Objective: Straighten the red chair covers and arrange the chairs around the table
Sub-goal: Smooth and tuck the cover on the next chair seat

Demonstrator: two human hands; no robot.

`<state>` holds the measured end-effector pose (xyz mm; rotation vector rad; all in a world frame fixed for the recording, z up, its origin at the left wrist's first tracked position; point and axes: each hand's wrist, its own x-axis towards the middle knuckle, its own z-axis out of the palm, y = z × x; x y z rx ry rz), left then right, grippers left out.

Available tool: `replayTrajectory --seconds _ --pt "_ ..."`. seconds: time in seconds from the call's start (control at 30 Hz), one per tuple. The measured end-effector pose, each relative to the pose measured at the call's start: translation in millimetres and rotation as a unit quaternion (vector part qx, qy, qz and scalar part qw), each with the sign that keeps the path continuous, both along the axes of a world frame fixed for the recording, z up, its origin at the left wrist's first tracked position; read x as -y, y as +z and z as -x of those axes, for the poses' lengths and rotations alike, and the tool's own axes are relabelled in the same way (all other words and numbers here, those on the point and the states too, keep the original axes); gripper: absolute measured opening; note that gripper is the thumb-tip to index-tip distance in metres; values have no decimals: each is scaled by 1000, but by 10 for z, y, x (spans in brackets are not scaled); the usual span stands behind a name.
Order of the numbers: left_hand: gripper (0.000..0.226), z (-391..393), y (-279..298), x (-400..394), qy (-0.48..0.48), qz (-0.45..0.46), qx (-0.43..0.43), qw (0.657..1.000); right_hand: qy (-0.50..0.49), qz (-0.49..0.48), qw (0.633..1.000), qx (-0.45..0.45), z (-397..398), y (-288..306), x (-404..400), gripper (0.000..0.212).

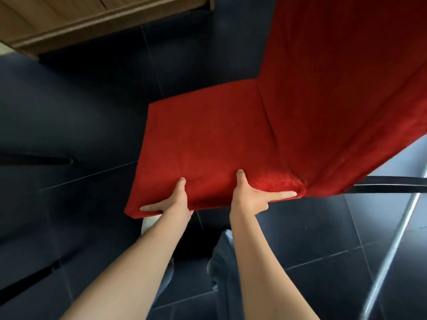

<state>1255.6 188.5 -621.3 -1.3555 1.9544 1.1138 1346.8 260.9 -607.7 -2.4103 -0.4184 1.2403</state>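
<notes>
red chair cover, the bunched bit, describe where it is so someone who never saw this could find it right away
Start at the red chair cover filling the middle of the head view, over the dark tiled floor. Follow the seat's near edge, gripped by both hands, to the corner just past the right hand, where seat meets backrest. The bunched patch looks brighter and puckered; the rest of the seat lies smooth.
</notes>
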Motion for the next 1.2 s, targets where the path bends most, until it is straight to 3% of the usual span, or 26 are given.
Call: replayTrajectory --seconds 0.17,0.27,0.5,0.73,0.87,1.2 --pt "116 274 63 319 -13 -35 55 998 -13 31 999 10 213 167 319 140" --pt "118 377 90 490 -31 13 32 999 -12 49 998 29 292 229 502 140" --pt "105 634 153 901 -94 -33 131 986 -14 80 995 60 484 422 892 139" --pt "119 891 393 1188 -103 -19 133 986 -42 94 993 55 704 680 1217 139" --pt "129 975 552 1262 -110 24 93 989 -38 104 992 52 791 793 1311 139" --pt "153 1209 969 954 -204 22 59 977 67 116 988 73 1007 1127 883 140"
